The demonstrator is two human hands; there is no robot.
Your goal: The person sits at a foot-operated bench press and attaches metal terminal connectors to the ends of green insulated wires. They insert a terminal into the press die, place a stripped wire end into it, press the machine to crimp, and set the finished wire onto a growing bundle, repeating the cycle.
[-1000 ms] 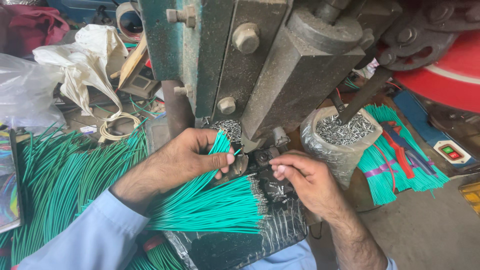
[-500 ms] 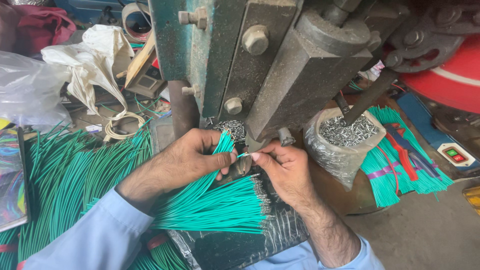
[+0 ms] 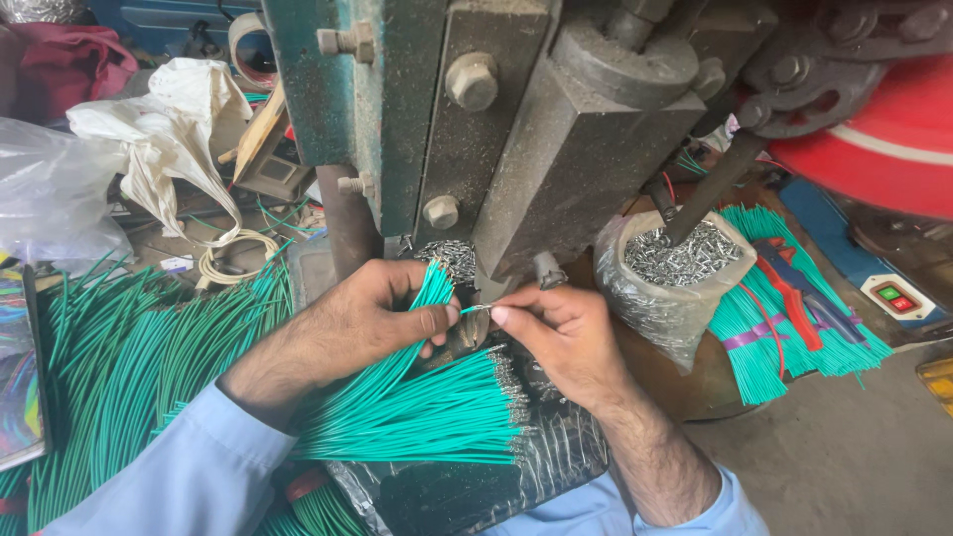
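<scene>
— Well, what do we see under the grey press (image 3: 556, 149)?
— We see our left hand (image 3: 362, 323) gripping a green wire bundle (image 3: 417, 402) just below it; our right hand (image 3: 556, 333) pinches one wire end (image 3: 478, 309).

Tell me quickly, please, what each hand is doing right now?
Left hand: closed on a bundle of green wires.
Right hand: pinching one green wire's tip.
</scene>
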